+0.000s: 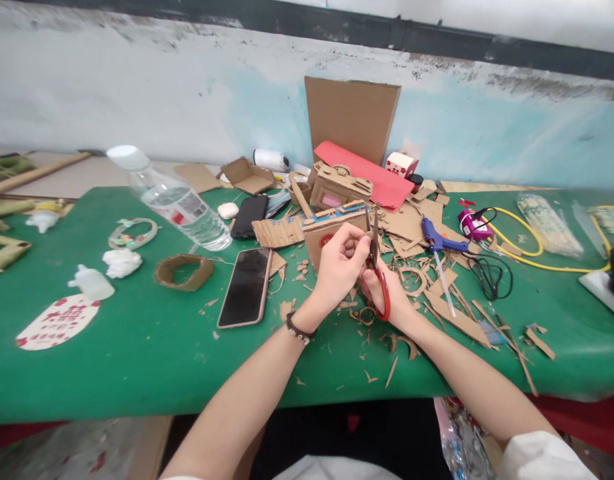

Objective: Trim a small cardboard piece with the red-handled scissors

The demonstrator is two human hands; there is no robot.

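Observation:
My right hand (397,301) is closed round scissors with red handles (385,292), the blades pointing up and away from me. Close against the blades, my left hand (339,259) is closed in a pinch; whatever lies between its fingertips is too small and hidden to name. Just behind both hands stands a cardboard box (314,244) with a red round mark, partly covered by my left hand. A camera-shaped cardboard model (341,188) sits beyond it. Cardboard scraps (411,283) are strewn round my right hand.
To the left are a phone (244,288), a tilted water bottle (179,207), a cardboard ring (183,272) and a small squeeze bottle (93,283). A blue glue gun (441,237) with its cord lies right. A cardboard sheet (353,113) leans on the wall behind red paper (367,175).

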